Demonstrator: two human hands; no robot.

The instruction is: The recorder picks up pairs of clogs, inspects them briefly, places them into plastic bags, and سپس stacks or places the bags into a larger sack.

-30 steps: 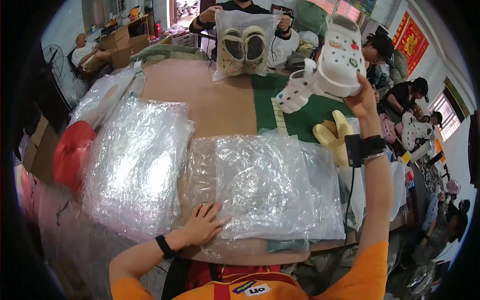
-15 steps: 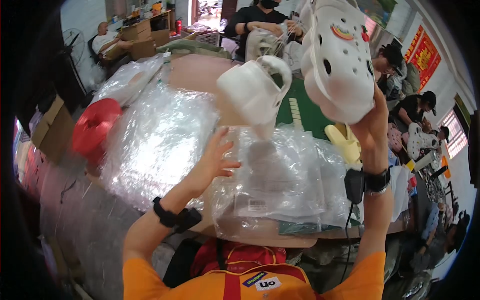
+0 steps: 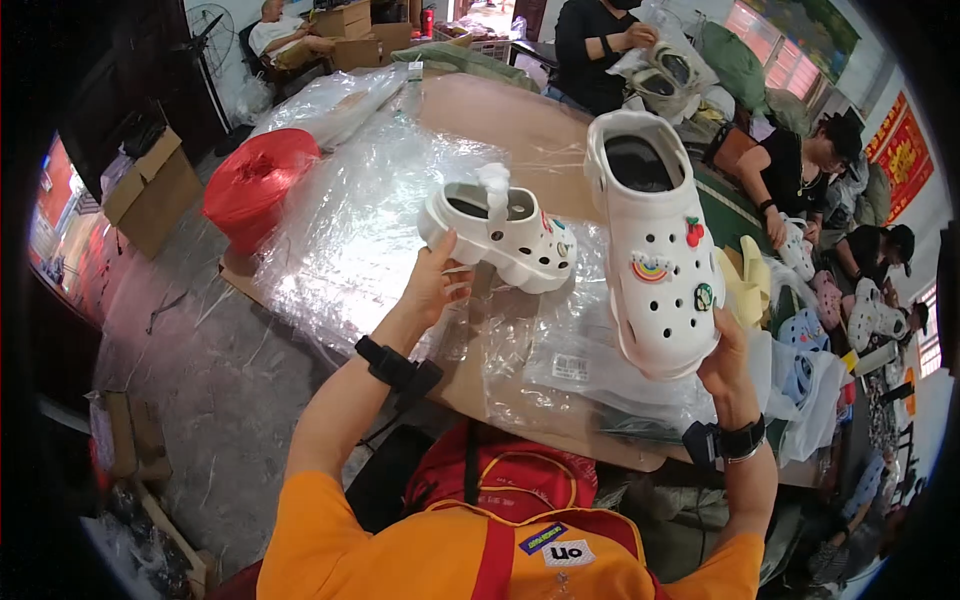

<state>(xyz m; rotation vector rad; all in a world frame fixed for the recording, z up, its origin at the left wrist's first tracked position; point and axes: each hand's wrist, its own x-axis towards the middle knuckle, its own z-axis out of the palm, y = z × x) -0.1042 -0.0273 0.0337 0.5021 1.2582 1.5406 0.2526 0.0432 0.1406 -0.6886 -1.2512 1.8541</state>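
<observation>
My right hand [image 3: 727,350] grips the toe of a white clog [image 3: 648,310], its top turned toward me and its heel pointing away. Rainbow, cherry and round green charms sit among the clog's holes. A second white clog [image 3: 535,258], seen from the side with its sole down, is at my left hand [image 3: 437,285]. The left thumb presses on the heel and the fingers curl under the sole, partly hidden. White stuffing or a strap rises from its opening. Beneath both clogs lie clear plastic bags [image 3: 570,360] on the table.
A stack of clear bags [image 3: 370,220] covers the table's left part, with a red roll [image 3: 262,185] beside it. Pale yellow slides [image 3: 748,285] lie right of the held clog. A co-worker [image 3: 590,60] handles bagged shoes across the table; others sit at right. An open carton [image 3: 155,195] stands left.
The right clog has come down and its charm-covered top shows more fully. The left clog has swung level, and my left hand has gone from spread and apart to holding its heel.
</observation>
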